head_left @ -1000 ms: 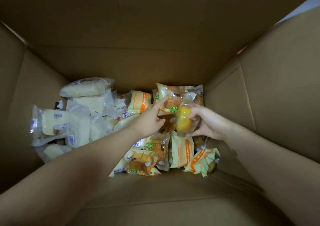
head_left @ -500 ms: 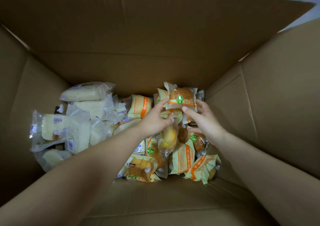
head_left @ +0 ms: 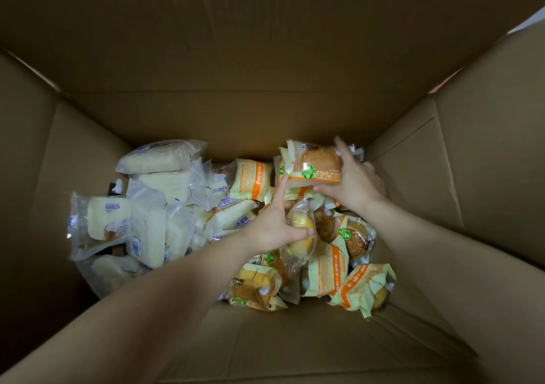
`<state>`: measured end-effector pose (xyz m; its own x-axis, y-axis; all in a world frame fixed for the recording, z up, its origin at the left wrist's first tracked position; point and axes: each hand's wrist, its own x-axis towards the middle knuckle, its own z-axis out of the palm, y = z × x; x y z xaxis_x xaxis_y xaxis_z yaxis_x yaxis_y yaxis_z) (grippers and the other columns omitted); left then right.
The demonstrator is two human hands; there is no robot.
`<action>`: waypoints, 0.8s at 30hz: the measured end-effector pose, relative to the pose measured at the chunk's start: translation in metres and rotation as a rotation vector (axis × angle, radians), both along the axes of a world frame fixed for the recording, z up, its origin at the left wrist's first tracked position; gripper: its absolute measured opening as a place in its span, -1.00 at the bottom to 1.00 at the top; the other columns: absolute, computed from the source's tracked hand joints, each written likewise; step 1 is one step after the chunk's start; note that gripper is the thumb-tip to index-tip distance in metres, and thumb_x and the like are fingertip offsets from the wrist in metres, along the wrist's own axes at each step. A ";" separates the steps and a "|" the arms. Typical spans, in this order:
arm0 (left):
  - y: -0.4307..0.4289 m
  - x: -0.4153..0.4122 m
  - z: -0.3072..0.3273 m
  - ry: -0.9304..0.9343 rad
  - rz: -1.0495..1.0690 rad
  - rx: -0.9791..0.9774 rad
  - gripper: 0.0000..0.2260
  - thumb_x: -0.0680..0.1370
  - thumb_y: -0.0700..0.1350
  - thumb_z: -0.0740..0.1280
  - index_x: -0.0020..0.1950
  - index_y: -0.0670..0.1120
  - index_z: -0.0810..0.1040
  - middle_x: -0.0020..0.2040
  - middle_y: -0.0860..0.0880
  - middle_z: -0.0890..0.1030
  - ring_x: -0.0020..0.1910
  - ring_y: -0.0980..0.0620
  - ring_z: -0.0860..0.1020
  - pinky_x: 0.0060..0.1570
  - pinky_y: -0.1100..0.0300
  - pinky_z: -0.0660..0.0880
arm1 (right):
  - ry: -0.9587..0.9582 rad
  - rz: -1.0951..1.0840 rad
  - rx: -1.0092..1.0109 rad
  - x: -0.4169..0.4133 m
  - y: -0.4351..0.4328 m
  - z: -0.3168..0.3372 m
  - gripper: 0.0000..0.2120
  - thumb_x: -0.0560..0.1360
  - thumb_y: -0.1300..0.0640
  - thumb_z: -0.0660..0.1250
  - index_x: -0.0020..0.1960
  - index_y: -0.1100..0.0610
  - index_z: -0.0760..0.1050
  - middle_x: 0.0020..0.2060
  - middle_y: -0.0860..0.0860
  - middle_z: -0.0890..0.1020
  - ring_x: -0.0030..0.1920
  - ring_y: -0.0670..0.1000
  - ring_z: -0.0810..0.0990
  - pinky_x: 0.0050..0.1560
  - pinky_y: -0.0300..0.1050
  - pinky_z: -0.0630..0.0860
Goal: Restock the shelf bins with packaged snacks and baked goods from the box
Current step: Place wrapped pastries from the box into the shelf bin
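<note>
Both of my arms reach down into a large cardboard box [head_left: 265, 112]. My left hand [head_left: 272, 224] grips a clear packet with a yellow bun [head_left: 300, 230] between thumb and fingers, its index finger stretched up to the edge of another packet. That packet, an orange-and-white wrapped brown cake [head_left: 317, 165], is lifted above the pile and gripped by my right hand [head_left: 351, 180], thumb beneath and fingers along its right side. Several more orange-wrapped cakes [head_left: 327, 271] lie on the box floor under my hands.
A heap of pale cream breads in clear wrappers [head_left: 147, 215] fills the left of the box floor. Tall cardboard walls and flaps rise on every side. The near part of the box floor [head_left: 280, 342] is bare cardboard.
My right hand has closed on the orange-wrapped cake and raised it slightly. My left hand keeps the yellow bun packet, taken over from the right hand a second ago.
</note>
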<state>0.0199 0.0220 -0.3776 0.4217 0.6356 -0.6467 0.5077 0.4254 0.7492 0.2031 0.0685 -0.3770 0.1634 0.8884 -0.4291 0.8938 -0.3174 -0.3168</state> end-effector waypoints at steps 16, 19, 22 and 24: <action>0.052 -0.046 0.127 0.271 -0.130 0.402 -0.52 0.44 -0.13 0.48 0.33 -0.09 0.43 0.14 -0.03 0.56 0.05 0.01 0.54 0.02 0.24 0.45 | 0.079 0.282 0.031 -0.008 0.000 0.109 -0.29 0.26 -0.07 0.55 0.31 0.10 0.37 0.11 0.05 0.41 0.13 0.07 0.47 0.12 -0.12 0.43; 0.049 -0.057 0.180 0.315 -0.130 0.547 -0.52 0.45 -0.10 0.47 0.33 -0.05 0.43 0.15 0.00 0.55 0.04 0.07 0.52 0.01 0.28 0.43 | 0.043 0.404 0.097 -0.017 -0.001 0.168 -0.28 0.28 -0.13 0.53 0.33 0.06 0.36 0.09 0.03 0.40 0.14 0.06 0.47 0.17 -0.12 0.41; 0.037 -0.072 0.237 0.297 -0.073 0.674 -0.59 0.47 -0.10 0.45 0.28 -0.05 0.44 0.08 0.02 0.55 0.03 0.08 0.52 -0.03 0.27 0.40 | 0.035 0.474 0.230 -0.026 -0.010 0.232 -0.29 0.27 -0.15 0.53 0.34 0.02 0.38 0.06 -0.01 0.40 0.16 0.04 0.46 0.16 -0.16 0.37; 0.027 -0.085 0.270 0.235 0.025 0.740 -0.62 0.48 -0.11 0.45 0.24 -0.03 0.43 0.05 0.03 0.59 -0.01 0.09 0.56 -0.02 0.26 0.45 | 0.030 0.504 0.341 -0.031 -0.018 0.274 -0.29 0.27 -0.16 0.52 0.34 0.00 0.38 0.13 0.01 0.44 0.19 0.03 0.45 0.17 -0.16 0.35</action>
<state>-0.0652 0.0486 -0.1079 0.3057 0.9444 -0.1209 0.6849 -0.1300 0.7169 0.1723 0.0501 -0.1026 -0.3206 0.9414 -0.1047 0.8967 0.2660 -0.3538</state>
